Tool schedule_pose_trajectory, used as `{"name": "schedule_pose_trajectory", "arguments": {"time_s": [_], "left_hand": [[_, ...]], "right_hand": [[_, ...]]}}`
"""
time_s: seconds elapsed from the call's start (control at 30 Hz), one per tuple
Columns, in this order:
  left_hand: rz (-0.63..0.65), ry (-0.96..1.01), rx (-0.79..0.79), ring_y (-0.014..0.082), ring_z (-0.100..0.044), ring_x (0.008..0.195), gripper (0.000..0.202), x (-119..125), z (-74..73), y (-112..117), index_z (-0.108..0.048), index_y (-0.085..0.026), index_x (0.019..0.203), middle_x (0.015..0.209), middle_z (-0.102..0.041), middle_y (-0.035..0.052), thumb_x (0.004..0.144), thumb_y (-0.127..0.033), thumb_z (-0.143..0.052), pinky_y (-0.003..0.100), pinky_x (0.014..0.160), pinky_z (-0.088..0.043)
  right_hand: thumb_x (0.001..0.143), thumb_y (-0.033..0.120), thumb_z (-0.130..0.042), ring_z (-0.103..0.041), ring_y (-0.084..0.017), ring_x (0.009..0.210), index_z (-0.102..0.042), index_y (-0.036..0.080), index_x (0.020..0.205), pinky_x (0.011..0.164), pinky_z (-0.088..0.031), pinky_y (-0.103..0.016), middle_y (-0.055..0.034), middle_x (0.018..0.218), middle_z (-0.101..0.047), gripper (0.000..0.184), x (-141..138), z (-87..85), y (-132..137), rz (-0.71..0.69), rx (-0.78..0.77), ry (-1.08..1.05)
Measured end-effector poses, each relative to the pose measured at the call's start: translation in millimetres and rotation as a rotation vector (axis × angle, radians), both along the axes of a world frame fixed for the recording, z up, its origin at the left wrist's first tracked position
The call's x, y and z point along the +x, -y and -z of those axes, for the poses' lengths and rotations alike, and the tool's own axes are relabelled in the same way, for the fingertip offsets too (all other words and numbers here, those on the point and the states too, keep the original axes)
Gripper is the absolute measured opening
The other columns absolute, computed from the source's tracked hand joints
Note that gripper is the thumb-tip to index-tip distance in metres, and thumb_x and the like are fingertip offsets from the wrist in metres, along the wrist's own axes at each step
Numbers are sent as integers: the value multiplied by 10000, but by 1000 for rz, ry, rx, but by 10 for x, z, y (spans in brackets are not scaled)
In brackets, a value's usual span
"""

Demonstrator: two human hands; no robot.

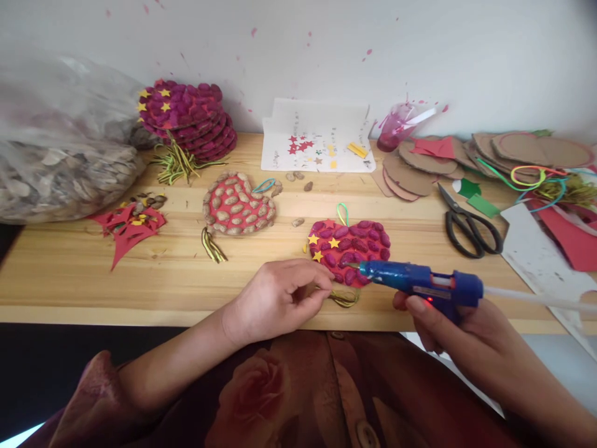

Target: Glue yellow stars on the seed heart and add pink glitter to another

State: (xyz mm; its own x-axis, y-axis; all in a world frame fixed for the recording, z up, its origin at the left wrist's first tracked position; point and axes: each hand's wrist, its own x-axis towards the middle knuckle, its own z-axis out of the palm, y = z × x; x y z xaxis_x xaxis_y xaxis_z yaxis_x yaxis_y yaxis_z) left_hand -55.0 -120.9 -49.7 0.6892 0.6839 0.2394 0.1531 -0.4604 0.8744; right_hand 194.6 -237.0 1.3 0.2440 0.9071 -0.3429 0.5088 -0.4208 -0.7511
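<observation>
My right hand point(459, 339) grips a blue glue gun point(403, 278) with a red light lit and a white glue stick point(536, 295) in its back end. The gun's nozzle is over a heart-like ornament point(359, 246) covered in purple-dyed peanuts on red, with yellow stars on its left side and a green loop on top. My left hand point(289, 295) is closed in a pinch at the ornament's lower left edge; what its fingertips hold is too small to tell. A green-and-black tassel point(345, 298) lies just below the ornament.
A heart with plain peanuts point(237, 205) lies left. Behind stand stacked purple ornaments point(196, 121), tassels point(175, 162) and a bag of peanuts point(69, 174). Paper with stars point(280, 140), a cup point(394, 127), black scissors point(471, 227) and cardboard pieces point(429, 158) are further back and right.
</observation>
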Motion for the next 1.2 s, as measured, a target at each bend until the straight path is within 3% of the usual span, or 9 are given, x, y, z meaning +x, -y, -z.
{"name": "schedule_pose_trajectory", "arguments": {"time_s": [0.07,0.17,0.23,0.33,0.43,0.57,0.83,1.07,1.2], "left_hand": [[-87,-11,-221,121,-657,641,68,35,-55,20,-717,-169,831,803,-764,47,878,-189,-672,211,561,-497],[-156,-17,-536,84,-522,514,121,99,-143,19,-707,-160,784,650,-672,2,836,-269,-716,198,478,-412],[-150,-11,-675,71,-482,495,141,142,-196,9,-697,-161,768,637,-645,-12,801,-291,-741,192,467,-391],[-125,-25,-783,63,-467,490,142,204,-256,9,-697,-162,768,639,-629,-24,756,-282,-772,185,465,-375],[-91,-27,-826,61,-466,493,121,257,-292,34,-705,-164,774,629,-617,-35,741,-257,-774,183,472,-368],[-41,-37,-846,59,-454,504,92,299,-321,69,-707,-162,763,614,-597,-44,749,-235,-760,181,479,-351],[-50,-61,-864,69,-496,514,109,267,-327,61,-704,-165,785,688,-672,-14,768,-262,-750,194,499,-398],[-91,-95,-816,77,-485,544,175,292,-365,79,-707,-157,789,677,-641,-14,739,-309,-778,199,506,-378],[-104,-93,-800,66,-476,552,125,331,-390,76,-696,-151,746,652,-620,-29,726,-254,-764,182,512,-363]], "right_hand": [[888,672,-615,-483,-128,458,-673,200,833,464,-391,-263,7,551,-578,479,-41,-11,-43,165,-38,-265],[797,673,-723,-485,-98,449,-661,201,922,445,-380,-248,-14,711,-669,492,-110,-15,-141,337,-33,-573],[742,624,-802,-517,-106,482,-667,200,920,458,-395,-242,-15,728,-679,479,-145,1,-205,362,-48,-630],[727,531,-857,-534,-104,538,-678,182,827,492,-409,-223,-4,688,-666,405,-182,47,-278,259,-41,-631],[734,486,-863,-526,-102,540,-665,182,766,516,-425,-219,30,596,-609,364,-215,83,-320,134,-23,-610],[755,447,-838,-517,-95,532,-639,186,725,526,-438,-223,44,584,-594,330,-258,89,-335,65,-13,-567],[780,439,-825,-502,-90,530,-621,179,716,522,-409,-225,43,577,-587,337,-257,162,-283,143,56,-585],[800,405,-811,-513,-90,538,-642,181,753,523,-428,-222,37,595,-609,284,-281,133,-286,111,72,-549],[785,396,-820,-508,-92,530,-643,186,757,504,-427,-222,37,586,-603,275,-312,108,-304,115,81,-543]]}}
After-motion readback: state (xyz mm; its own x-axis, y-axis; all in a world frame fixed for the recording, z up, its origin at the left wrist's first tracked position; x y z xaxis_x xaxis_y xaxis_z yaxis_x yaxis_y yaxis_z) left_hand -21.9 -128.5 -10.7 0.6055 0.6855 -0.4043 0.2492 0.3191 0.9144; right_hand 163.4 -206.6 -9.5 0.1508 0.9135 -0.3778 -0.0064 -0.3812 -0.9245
